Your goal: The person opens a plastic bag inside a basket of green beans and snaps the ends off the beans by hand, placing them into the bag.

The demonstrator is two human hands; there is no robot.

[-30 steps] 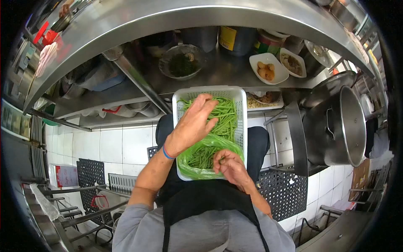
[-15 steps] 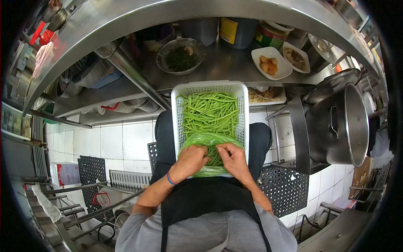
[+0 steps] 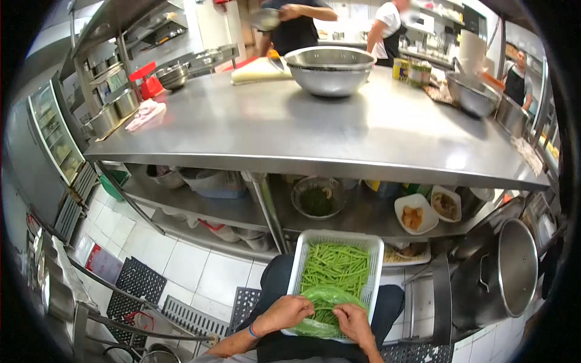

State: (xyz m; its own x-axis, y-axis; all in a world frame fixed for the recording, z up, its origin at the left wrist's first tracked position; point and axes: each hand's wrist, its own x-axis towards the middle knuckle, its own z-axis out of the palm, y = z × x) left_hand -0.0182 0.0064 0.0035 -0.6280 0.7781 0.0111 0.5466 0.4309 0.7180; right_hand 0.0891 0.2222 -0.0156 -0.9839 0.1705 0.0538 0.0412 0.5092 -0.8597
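Note:
A white perforated basket (image 3: 296,272) rests on the lap, with cut green beans (image 3: 336,266) filling its far part. In its near part lies a green plastic bag (image 3: 318,330) with more beans inside. My left hand (image 3: 290,312) is at the left side of the bag's opening, fingers pinched together. On the right side of the opening, my right hand (image 3: 353,320) is pinched too. A thin green piece, seemingly a bean, spans between the fingertips of both hands.
A steel table (image 3: 254,133) stands ahead, bearing a large metal bowl (image 3: 333,78) and a red scale (image 3: 146,81). Its lower shelf holds a bowl of greens (image 3: 318,199) and white dishes (image 3: 416,214). A tall pot (image 3: 499,272) stands right. Other people are beyond the table.
The view has tilted up, showing the tabletop and other people. My left hand has come back from the far beans to the bag, and both hands now pinch above its opening.

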